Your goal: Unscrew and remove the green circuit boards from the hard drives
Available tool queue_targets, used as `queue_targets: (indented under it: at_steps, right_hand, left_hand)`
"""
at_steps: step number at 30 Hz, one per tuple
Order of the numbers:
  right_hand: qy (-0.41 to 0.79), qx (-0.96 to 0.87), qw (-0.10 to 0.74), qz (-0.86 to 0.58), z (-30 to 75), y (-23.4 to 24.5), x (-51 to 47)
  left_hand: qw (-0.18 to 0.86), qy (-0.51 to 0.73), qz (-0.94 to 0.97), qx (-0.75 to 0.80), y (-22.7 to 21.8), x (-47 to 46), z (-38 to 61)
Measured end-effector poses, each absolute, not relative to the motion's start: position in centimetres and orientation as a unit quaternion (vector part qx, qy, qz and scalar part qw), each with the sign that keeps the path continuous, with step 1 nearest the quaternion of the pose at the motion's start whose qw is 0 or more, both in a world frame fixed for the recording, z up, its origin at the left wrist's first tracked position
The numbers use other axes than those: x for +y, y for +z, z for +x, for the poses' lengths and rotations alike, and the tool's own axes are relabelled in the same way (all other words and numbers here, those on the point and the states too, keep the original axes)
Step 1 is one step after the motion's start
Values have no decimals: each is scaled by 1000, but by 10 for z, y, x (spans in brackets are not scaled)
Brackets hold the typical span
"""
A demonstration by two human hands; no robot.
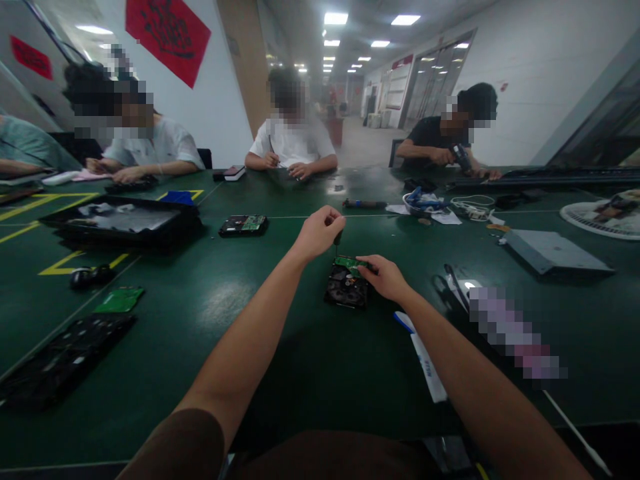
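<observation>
A black hard drive (345, 291) lies on the green table in front of me, with a green circuit board (349, 263) on its far end. My left hand (320, 233) is above that end, its fingers pinched round a screwdriver (337, 244) held upright. Its thin shaft points down at the board; whether the tip sits in a screw is too small to tell. At the drive's right edge, my right hand (385, 277) grips the drive and board with thumb and fingers.
Another hard drive (243, 225) lies farther left, near a black tray (123, 223). A loose green board (120, 300) and a long black part (65, 357) are at left. To the right are a grey metal box (557, 252) and a white-and-blue tool (427, 367). Several people sit across the table.
</observation>
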State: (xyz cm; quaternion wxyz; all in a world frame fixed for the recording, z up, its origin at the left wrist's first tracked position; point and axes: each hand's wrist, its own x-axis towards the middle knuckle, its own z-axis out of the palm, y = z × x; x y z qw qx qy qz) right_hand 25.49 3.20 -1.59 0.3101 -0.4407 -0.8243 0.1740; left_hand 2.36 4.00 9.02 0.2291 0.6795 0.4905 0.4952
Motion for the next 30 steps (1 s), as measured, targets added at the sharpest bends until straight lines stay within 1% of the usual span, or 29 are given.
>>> queue_targets:
  at_steps: [8, 15, 20, 23, 28, 30]
  right_hand:
    - [167, -829, 299, -442, 255, -15, 33]
    - [167, -827, 291, -452, 255, -14, 31]
    - [168, -826, 292, -452, 255, -11, 30]
    - [172, -823, 297, -454, 254, -12, 30]
    - [173, -823, 294, -453, 254, -11, 29]
    - [170, -823, 293, -456, 253, -10, 29]
  left_hand:
    - [239, 489, 673, 500, 89, 44, 20]
    - [308, 494, 659, 477, 91, 44, 18]
    - [333, 515, 638, 466, 96, 40, 21]
    - [381, 519, 619, 451, 98, 37, 23]
    - [524, 532, 546, 380, 97, 36, 25]
    - [542, 539, 535, 360, 95, 37, 23]
